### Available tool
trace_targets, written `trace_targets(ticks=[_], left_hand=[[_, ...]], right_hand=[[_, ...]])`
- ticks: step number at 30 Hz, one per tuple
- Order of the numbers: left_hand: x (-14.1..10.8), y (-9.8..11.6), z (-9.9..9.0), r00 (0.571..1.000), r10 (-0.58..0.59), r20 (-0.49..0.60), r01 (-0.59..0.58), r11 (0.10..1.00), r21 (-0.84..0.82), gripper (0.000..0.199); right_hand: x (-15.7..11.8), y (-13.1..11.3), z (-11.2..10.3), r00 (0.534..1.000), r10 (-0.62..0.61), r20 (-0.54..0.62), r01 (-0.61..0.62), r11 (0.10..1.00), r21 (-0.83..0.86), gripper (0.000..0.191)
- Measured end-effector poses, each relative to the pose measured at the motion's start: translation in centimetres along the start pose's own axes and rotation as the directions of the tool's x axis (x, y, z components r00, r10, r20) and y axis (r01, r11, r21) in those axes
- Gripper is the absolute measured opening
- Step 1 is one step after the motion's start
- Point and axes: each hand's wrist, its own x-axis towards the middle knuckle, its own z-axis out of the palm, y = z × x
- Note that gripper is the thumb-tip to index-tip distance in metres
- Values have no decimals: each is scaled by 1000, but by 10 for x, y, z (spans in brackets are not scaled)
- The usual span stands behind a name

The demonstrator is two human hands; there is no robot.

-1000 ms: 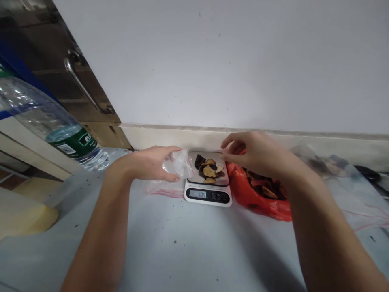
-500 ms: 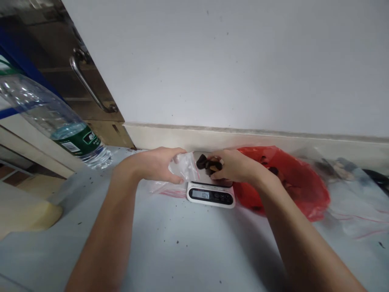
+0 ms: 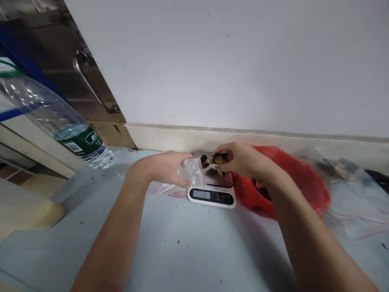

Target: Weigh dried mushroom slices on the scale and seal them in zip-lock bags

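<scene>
A small white digital scale (image 3: 212,197) stands by the wall, its display reading 10.4. My left hand (image 3: 170,167) holds a clear zip bag (image 3: 194,172) at the scale's left edge, the bag's red-lined mouth facing the plate. Over the plate, my right hand (image 3: 240,159) pinches dark, brown-edged dried pieces (image 3: 221,158). Another dark piece (image 3: 205,159) lies beside them, near the bag's mouth. Right of the scale sits an open red plastic bag (image 3: 304,182) with dark pieces inside, partly hidden by my right forearm.
A tilted water bottle (image 3: 79,140) with a green label is at the left, near a metal door handle (image 3: 91,87). A pale yellowish object (image 3: 39,213) lies at the left edge. Clear bags (image 3: 355,202) lie at the right, and the wall (image 3: 227,73) rises behind.
My left hand and the clear bag have moved right, closer to the plate. My right hand has lifted slightly and shifted right with dark pieces in its fingers, showing more of the plate.
</scene>
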Motion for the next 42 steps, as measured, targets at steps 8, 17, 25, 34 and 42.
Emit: trace_targets(ticks=[8,17,25,34,42], left_hand=[[2,0,1,995,61,-78,-61,998,-4,93],[4,4,0,972,190,-140,-209,968,-138,66],[-2,-1,-6,976,150,-160,-181,963,-202,80],[-15,-7,-14,989,4,-151,-37,975,-221,89],[-12,-15,-11,988,-71,-136,61,995,-80,91]], right_hand=[[-17,-15,-13,987,-146,-67,151,986,72,17],[-18,-24,-6,972,-183,-150,219,933,284,41],[-24,-27,-12,967,-190,-169,251,828,501,35],[-5,-7,-1,981,87,-172,-116,979,-169,35],[6,-1,12,993,119,-10,-118,962,-246,32]])
